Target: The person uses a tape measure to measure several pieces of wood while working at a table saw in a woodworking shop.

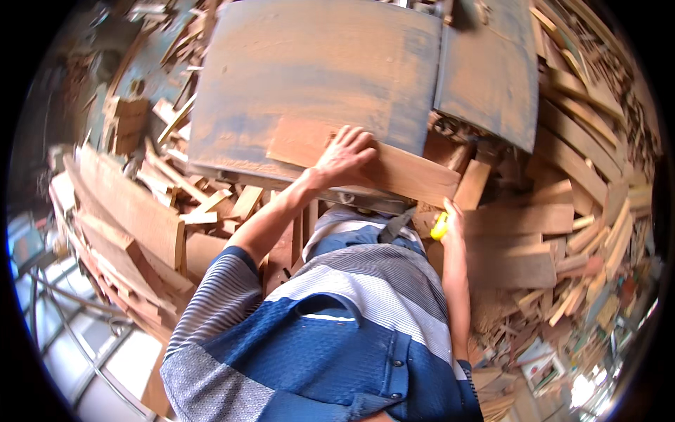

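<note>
A flat, light-brown wooden board (415,172) lies aslant along the near edge of a large blue-grey machine table (316,63) dusted with sawdust. Across the board's middle rests my left hand (346,155), its fingers bent over the far edge. My right hand (453,216) is closed around a small yellow object, which looks like a tape measure (439,226), just below the board's right end. The fingers partly cover it, and I cannot make out any blade drawn from it.
A second blue-grey table section (489,70) stands to the right, beyond a narrow gap. Wide planks (130,204) lean at the left. Stacked boards (520,218) lie at the right, with many offcuts (562,302) strewn on the floor.
</note>
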Action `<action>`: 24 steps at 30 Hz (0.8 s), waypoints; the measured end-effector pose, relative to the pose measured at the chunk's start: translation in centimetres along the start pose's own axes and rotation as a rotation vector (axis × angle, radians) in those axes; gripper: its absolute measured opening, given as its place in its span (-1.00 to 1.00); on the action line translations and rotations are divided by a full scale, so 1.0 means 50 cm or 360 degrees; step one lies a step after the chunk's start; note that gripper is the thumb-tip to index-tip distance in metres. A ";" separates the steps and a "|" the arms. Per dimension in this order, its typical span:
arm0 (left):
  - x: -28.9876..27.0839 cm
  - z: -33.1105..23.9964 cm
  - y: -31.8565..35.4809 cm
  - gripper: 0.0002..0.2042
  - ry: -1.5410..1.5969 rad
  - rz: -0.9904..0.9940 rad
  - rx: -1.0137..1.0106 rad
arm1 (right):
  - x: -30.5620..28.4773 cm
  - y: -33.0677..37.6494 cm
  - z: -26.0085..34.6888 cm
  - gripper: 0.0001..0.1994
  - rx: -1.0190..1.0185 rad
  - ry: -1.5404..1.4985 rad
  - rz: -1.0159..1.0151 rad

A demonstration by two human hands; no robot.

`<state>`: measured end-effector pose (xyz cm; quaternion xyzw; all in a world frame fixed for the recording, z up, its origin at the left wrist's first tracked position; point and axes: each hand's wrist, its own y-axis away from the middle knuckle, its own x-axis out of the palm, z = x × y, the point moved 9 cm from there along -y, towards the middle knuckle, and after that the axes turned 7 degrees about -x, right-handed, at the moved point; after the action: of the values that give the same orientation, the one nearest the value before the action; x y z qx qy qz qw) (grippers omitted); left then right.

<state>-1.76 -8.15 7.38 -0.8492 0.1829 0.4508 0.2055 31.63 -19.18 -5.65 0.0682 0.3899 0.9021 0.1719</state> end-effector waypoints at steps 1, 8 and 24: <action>0.006 0.006 0.003 -0.52 -0.0048 -0.0004 -0.0055 | -0.002 0.004 0.000 -0.82 0.0003 0.0025 -0.0053; 0.010 0.036 0.074 -0.39 -0.0027 0.0195 -0.0328 | 0.019 0.016 -0.011 -0.78 0.0089 0.0204 0.0013; 0.062 0.054 0.115 -0.07 0.0026 0.0476 -0.0439 | 0.044 0.037 -0.001 -0.82 0.0180 0.0211 -0.0049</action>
<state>-4.84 -12.02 2.36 -0.8364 0.2451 0.4901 0.0165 29.11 -19.59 -4.37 0.0118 0.4518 0.8784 0.1554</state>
